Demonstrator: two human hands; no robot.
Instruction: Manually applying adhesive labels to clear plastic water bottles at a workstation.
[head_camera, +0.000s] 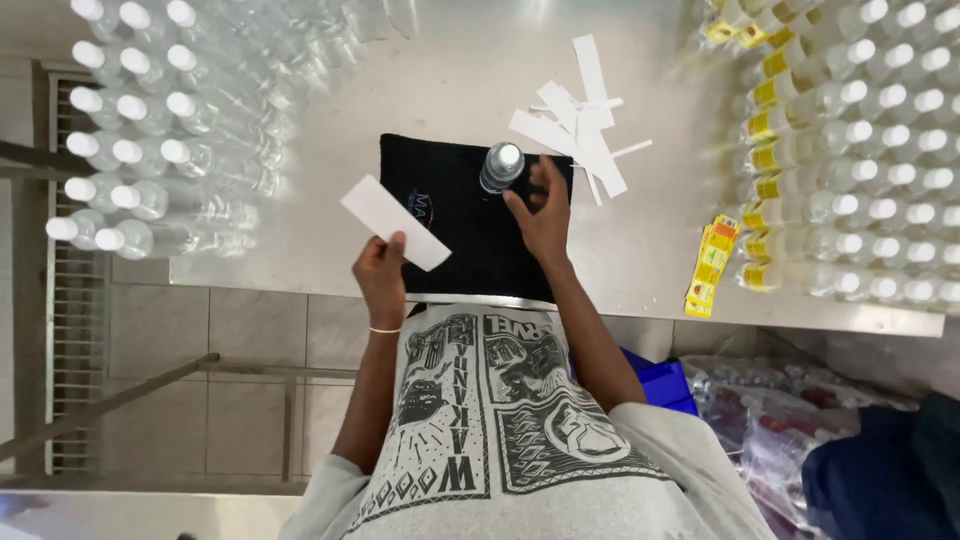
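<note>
While the bottle (501, 166) stands upright on the black cloth (450, 225) at mid-table, the right hand (543, 215) wraps loosely round its lower body, fingers curled against it. Left hand (381, 268) pinches a white paper strip (393, 222) over the cloth's left edge. Loose strips (585, 135) lie just beyond; unlabelled bottles (160, 150) left, yellow-labelled bottles (850, 150) right.

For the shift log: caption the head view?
Left hand holds white paper strip; right hand steadies clear plastic bottle.
</note>
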